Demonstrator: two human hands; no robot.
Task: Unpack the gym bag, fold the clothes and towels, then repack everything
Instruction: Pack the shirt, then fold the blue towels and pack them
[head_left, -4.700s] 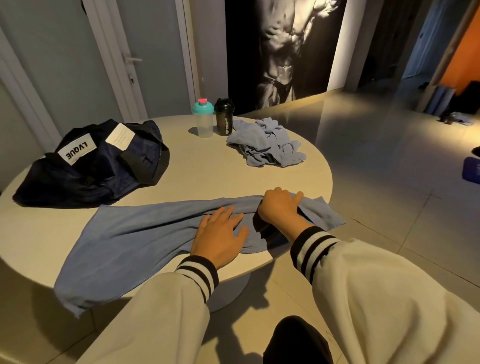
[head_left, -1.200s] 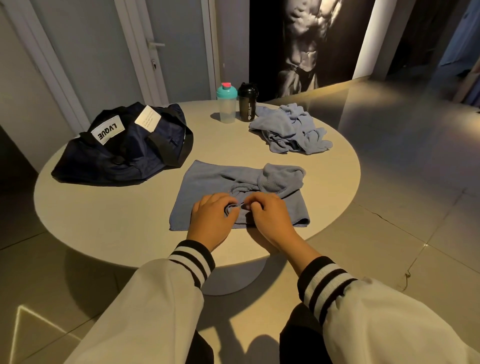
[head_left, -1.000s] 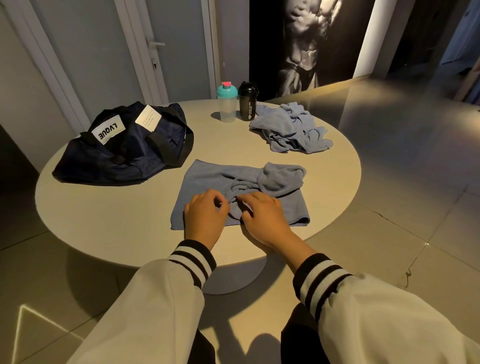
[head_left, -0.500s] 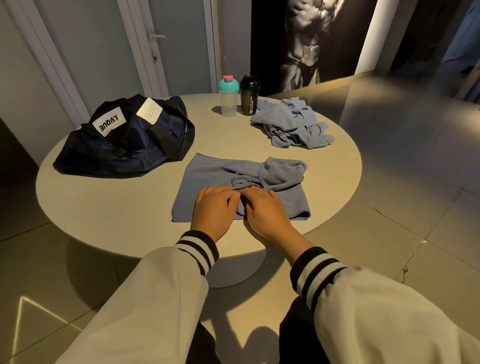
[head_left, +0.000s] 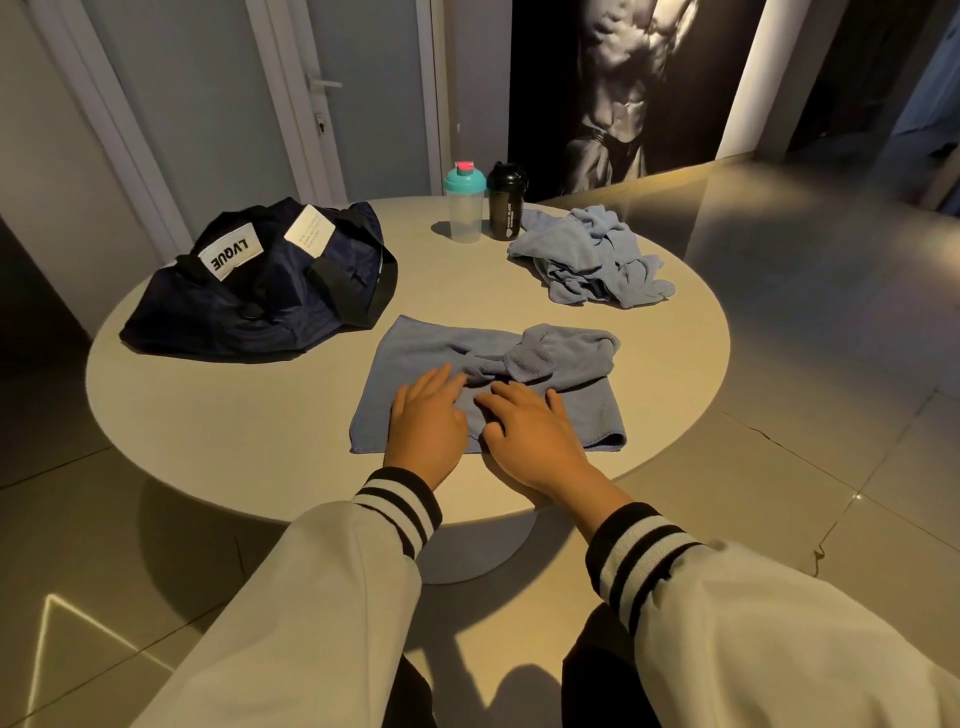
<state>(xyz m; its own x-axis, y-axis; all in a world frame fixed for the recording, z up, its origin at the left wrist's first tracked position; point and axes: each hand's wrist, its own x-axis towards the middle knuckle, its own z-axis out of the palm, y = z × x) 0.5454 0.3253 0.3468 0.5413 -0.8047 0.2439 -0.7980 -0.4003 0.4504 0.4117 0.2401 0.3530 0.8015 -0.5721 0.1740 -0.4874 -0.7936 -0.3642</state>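
A blue towel (head_left: 415, 358) lies half folded at the near side of the round table (head_left: 234, 441), with a bunched, twisted fold along its far right part. My left hand (head_left: 426, 421) and my right hand (head_left: 530, 431) lie side by side on the towel's near half, fingers stretched out flat and pressing the cloth. A dark navy gym bag (head_left: 249, 296) with a white label slumps at the table's left. A crumpled heap of blue cloth (head_left: 592, 260) lies at the far right.
A clear shaker bottle with a teal lid (head_left: 464, 208) and a black shaker bottle (head_left: 505, 202) stand at the table's far edge. Doors and a wall poster are behind. Tiled floor surrounds the table.
The long towel from several seconds ago is now folded into a smaller rectangle. In the last second my fingers uncurled from pinching the middle crease and now lie flat on the cloth.
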